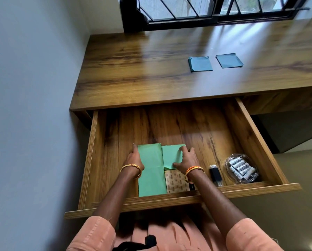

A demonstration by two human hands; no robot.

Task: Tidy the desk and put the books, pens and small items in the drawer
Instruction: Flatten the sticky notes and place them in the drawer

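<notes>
While the drawer (177, 124) is standing pulled out from under the desk (151, 73), both hands are reaching into its front half. The left hand (134, 159) is lying with straight fingers along the left edge of a long green book (151, 176) that is reaching the drawer's front wall. The right hand (187, 159) is spreading its fingers over a small green pad (170, 155) just beside the book, thumb at the pad's near edge. A patterned card (176, 182) is lying below the pad. A black USB stick (215, 175) and a clear bag (242, 168) of rolls are sitting toward the front right corner. Two blue pads (200, 63) are lying on the desk, well apart from the drawer.
</notes>
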